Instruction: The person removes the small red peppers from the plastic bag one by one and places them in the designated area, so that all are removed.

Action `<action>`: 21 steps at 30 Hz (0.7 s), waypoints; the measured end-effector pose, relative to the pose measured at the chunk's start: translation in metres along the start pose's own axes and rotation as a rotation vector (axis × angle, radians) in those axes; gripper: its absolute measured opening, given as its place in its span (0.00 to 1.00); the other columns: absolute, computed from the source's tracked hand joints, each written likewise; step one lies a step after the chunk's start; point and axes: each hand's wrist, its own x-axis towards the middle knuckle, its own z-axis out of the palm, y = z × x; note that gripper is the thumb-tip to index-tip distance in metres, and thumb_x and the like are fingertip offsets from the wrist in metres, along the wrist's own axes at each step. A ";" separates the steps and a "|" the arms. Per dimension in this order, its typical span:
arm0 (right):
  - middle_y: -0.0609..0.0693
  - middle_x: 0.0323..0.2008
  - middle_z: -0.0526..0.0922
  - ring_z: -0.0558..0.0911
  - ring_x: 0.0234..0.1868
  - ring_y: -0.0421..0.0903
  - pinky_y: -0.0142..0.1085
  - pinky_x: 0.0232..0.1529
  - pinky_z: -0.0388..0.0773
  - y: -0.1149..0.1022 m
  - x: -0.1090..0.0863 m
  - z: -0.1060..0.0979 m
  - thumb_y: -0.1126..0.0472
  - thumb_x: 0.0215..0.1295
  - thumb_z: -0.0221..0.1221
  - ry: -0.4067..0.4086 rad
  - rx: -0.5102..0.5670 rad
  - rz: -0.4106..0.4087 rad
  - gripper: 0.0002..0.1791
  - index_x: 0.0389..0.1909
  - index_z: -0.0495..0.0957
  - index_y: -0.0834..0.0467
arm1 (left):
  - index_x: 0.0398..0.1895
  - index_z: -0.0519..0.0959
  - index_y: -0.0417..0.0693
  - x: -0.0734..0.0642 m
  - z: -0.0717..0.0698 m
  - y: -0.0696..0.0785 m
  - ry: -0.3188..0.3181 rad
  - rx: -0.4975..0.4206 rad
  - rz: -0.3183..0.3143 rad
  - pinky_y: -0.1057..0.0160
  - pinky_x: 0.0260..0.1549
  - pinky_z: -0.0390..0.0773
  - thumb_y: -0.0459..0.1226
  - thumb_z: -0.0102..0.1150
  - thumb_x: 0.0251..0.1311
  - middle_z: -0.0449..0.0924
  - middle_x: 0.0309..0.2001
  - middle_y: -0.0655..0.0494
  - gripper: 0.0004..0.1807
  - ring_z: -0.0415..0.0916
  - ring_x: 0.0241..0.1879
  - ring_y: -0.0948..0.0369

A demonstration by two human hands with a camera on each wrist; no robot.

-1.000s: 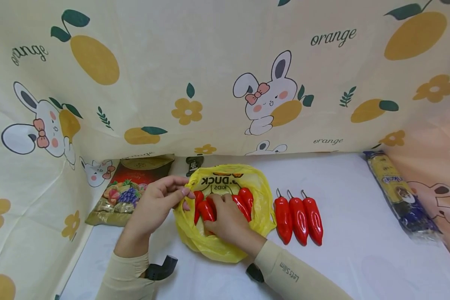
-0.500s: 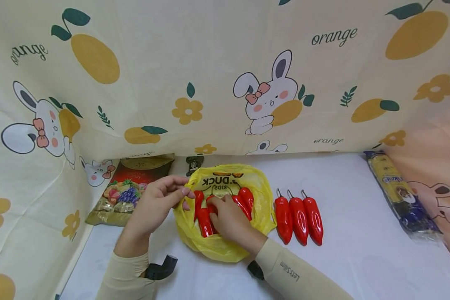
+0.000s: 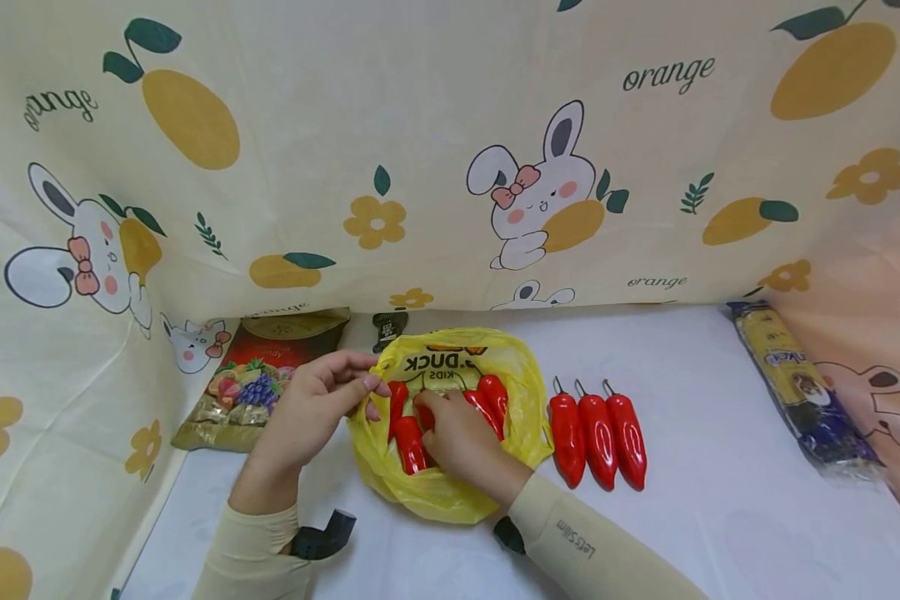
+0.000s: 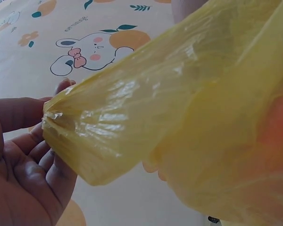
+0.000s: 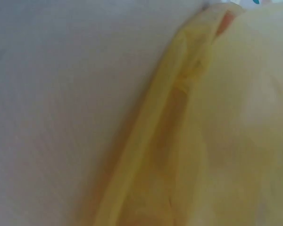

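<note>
A yellow plastic bag (image 3: 450, 504) lies with its mouth wide, holding several glossy red chili peppers (image 3: 492, 392). My left hand (image 3: 311, 412) pinches the left edge of its rim. In the left wrist view, thumb and fingers gather the yellow film (image 4: 104, 127) to a point. Inside the bag, my right hand (image 3: 457, 437) has its fingers curled onto a red chili pepper (image 3: 424, 414), mostly hidden by that hand. Just left of the thumb lies another red pepper (image 3: 411, 446). The right wrist view shows blurred yellow bag film (image 5: 179, 141), with no fingers visible.
Three red peppers (image 3: 598, 442) lie side by side right of the bag. A candy packet (image 3: 255, 387) stands back left, with a small black packet (image 3: 388, 330) near it. A long blue and yellow packet (image 3: 802, 383) lies at the right, by the patterned cloth wall (image 3: 420, 150).
The pepper near my right thumb has come to lie lower in the bag. My right fingers have shifted slightly to the pepper above it. The left hand has stayed on the rim.
</note>
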 end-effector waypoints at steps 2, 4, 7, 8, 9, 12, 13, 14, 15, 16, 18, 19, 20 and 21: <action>0.55 0.55 0.80 0.80 0.51 0.53 0.49 0.54 0.86 0.001 -0.001 -0.004 0.67 0.70 0.68 -0.003 0.045 0.007 0.26 0.67 0.82 0.53 | 0.60 0.79 0.28 0.000 0.000 0.000 0.002 -0.001 -0.004 0.61 0.43 0.88 0.28 0.55 0.81 0.86 0.44 0.38 0.12 0.85 0.33 0.52; 0.54 0.54 0.80 0.79 0.51 0.52 0.49 0.55 0.85 0.002 -0.001 -0.010 0.67 0.70 0.68 -0.007 0.092 0.008 0.25 0.67 0.82 0.53 | 0.60 0.79 0.28 0.000 0.000 0.001 0.003 0.001 -0.007 0.61 0.43 0.88 0.28 0.55 0.81 0.86 0.44 0.38 0.12 0.86 0.33 0.52; 0.53 0.58 0.81 0.79 0.54 0.52 0.48 0.56 0.84 0.005 -0.001 -0.018 0.68 0.72 0.67 -0.006 0.187 -0.019 0.23 0.66 0.82 0.53 | 0.61 0.79 0.28 0.000 -0.001 0.000 0.004 0.003 -0.008 0.61 0.43 0.88 0.28 0.55 0.81 0.86 0.44 0.38 0.12 0.86 0.33 0.51; 0.53 0.60 0.81 0.79 0.55 0.52 0.48 0.55 0.85 0.007 -0.001 -0.021 0.68 0.73 0.66 -0.009 0.224 -0.029 0.23 0.66 0.82 0.52 | 0.61 0.79 0.28 0.000 -0.001 0.000 0.004 0.004 -0.007 0.61 0.43 0.88 0.28 0.55 0.81 0.86 0.44 0.38 0.12 0.86 0.33 0.51; 0.52 0.62 0.80 0.79 0.55 0.52 0.47 0.53 0.85 0.009 -0.001 -0.024 0.68 0.74 0.65 -0.010 0.263 -0.040 0.22 0.66 0.82 0.52 | 0.60 0.79 0.28 0.000 -0.001 0.000 0.004 0.005 -0.007 0.61 0.43 0.88 0.28 0.55 0.81 0.86 0.44 0.38 0.12 0.86 0.34 0.51; 0.52 0.63 0.79 0.81 0.50 0.54 0.46 0.46 0.87 0.016 -0.002 -0.031 0.69 0.76 0.63 -0.034 0.416 -0.070 0.23 0.68 0.81 0.51 | 0.60 0.79 0.28 0.000 -0.001 0.000 0.000 0.003 -0.009 0.61 0.43 0.88 0.28 0.55 0.81 0.86 0.44 0.38 0.12 0.85 0.34 0.51; 0.52 0.62 0.79 0.81 0.48 0.54 0.46 0.44 0.88 0.019 -0.002 -0.034 0.68 0.77 0.63 -0.046 0.465 -0.072 0.23 0.69 0.80 0.50 | 0.60 0.79 0.29 0.000 -0.001 0.000 0.000 0.004 -0.010 0.61 0.43 0.88 0.28 0.55 0.81 0.86 0.44 0.38 0.12 0.86 0.34 0.51; 0.52 0.62 0.79 0.81 0.47 0.54 0.47 0.44 0.88 0.021 -0.004 -0.036 0.68 0.77 0.63 -0.056 0.513 -0.072 0.23 0.69 0.80 0.49 | 0.61 0.79 0.29 0.000 -0.001 0.000 -0.001 0.003 -0.010 0.61 0.43 0.88 0.28 0.55 0.81 0.86 0.44 0.38 0.12 0.86 0.34 0.51; 0.52 0.61 0.79 0.82 0.46 0.55 0.49 0.44 0.88 0.023 -0.005 -0.039 0.68 0.78 0.62 -0.064 0.556 -0.075 0.24 0.70 0.80 0.49 | 0.61 0.79 0.29 0.000 -0.001 0.000 0.001 0.004 -0.010 0.61 0.43 0.88 0.28 0.55 0.81 0.86 0.44 0.38 0.12 0.86 0.34 0.51; 0.53 0.62 0.78 0.82 0.46 0.55 0.50 0.44 0.88 0.025 -0.007 -0.042 0.68 0.77 0.62 -0.071 0.593 -0.075 0.24 0.70 0.79 0.48 | 0.61 0.79 0.29 0.000 -0.001 0.000 0.001 0.004 -0.011 0.61 0.43 0.88 0.28 0.55 0.81 0.86 0.44 0.38 0.12 0.86 0.34 0.51; 0.53 0.62 0.78 0.82 0.47 0.56 0.52 0.44 0.89 0.028 -0.010 -0.046 0.68 0.77 0.63 -0.073 0.642 -0.070 0.25 0.70 0.79 0.47 | 0.60 0.79 0.29 0.000 -0.001 0.000 0.004 0.006 -0.012 0.61 0.43 0.88 0.28 0.55 0.81 0.86 0.44 0.39 0.12 0.86 0.34 0.51; 0.53 0.63 0.78 0.82 0.48 0.56 0.51 0.45 0.89 0.030 -0.012 -0.048 0.67 0.77 0.64 -0.070 0.655 -0.071 0.25 0.70 0.79 0.46 | 0.60 0.79 0.29 0.000 -0.001 0.000 0.005 0.007 -0.011 0.61 0.43 0.88 0.28 0.55 0.81 0.86 0.44 0.39 0.12 0.85 0.34 0.51; 0.53 0.64 0.78 0.82 0.50 0.56 0.50 0.45 0.89 0.032 -0.014 -0.050 0.67 0.77 0.64 -0.070 0.668 -0.072 0.25 0.71 0.79 0.46 | 0.60 0.79 0.29 0.000 -0.001 0.000 0.004 0.007 -0.010 0.61 0.43 0.88 0.27 0.55 0.81 0.86 0.44 0.39 0.12 0.85 0.34 0.51; 0.53 0.65 0.78 0.83 0.51 0.56 0.50 0.45 0.89 0.033 -0.015 -0.052 0.67 0.77 0.64 -0.070 0.674 -0.073 0.26 0.71 0.79 0.46 | 0.60 0.79 0.29 0.000 -0.001 0.000 0.004 0.007 -0.011 0.61 0.43 0.88 0.27 0.55 0.81 0.86 0.44 0.39 0.12 0.85 0.34 0.51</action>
